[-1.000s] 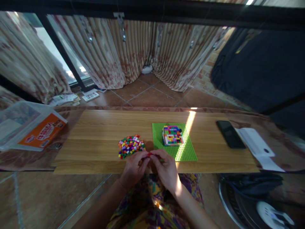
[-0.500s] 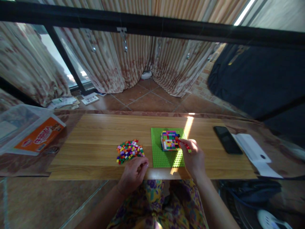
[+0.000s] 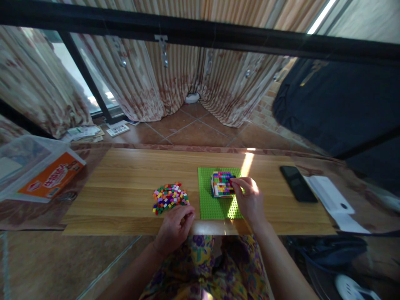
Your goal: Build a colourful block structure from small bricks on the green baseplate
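The wood-grain table (image 3: 125, 171) carries the green baseplate (image 3: 205, 208), with striped curtains (image 3: 175, 83) beyond it, loose bricks (image 3: 170, 198) to its left and a phone (image 3: 298, 184) to its right. On the baseplate, the bent fingers of the right hand (image 3: 250, 202) hide the right edge of the brick block (image 3: 221, 184); left of it, the left hand (image 3: 175, 227) curls inward, and whether either grips a piece cannot be told.

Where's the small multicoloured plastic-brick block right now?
In the head view, the multicoloured plastic-brick block sits on the flat green studded baseplate, right of the loose colourful brick pile, with the person's right hand at its right edge.
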### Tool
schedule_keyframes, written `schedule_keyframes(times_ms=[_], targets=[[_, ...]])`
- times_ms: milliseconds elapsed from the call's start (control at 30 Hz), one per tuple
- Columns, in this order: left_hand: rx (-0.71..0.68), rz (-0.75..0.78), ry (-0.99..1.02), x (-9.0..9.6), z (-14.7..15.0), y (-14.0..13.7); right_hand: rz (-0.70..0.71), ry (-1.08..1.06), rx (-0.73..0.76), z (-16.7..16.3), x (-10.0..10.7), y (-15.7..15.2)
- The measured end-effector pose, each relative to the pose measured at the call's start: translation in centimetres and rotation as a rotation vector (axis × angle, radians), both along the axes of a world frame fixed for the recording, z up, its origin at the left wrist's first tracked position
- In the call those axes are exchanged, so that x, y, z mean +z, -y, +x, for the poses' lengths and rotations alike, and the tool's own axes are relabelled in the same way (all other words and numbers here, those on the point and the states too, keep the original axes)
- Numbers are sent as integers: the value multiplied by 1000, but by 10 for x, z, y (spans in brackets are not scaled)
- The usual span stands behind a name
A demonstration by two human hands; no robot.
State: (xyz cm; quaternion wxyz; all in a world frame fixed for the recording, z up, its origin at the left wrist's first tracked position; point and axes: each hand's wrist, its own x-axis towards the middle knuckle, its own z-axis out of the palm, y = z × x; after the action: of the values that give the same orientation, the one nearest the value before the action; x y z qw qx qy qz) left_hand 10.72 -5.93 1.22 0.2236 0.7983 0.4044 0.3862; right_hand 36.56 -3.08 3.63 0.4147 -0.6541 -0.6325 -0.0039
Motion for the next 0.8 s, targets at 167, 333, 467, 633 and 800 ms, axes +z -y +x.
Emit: schedule_keyframes(times_ms=[167,333,467,633,800], targets=[[-2,-23,-3,-3,0,0,42,-32,14,0,-5,-3],[-2,-9,-2,-2,0,1,52,-50,24,-1,-1,-4],[-1,-14,-12,-1,0,1,54,-51,-6,-2,0,-4],[1,-10,-9,-3,0,1,88,15,-27,-4,-4,-2],[-1,-6,-23,-2,0,0,104,72,-15,-5,-10,1]])
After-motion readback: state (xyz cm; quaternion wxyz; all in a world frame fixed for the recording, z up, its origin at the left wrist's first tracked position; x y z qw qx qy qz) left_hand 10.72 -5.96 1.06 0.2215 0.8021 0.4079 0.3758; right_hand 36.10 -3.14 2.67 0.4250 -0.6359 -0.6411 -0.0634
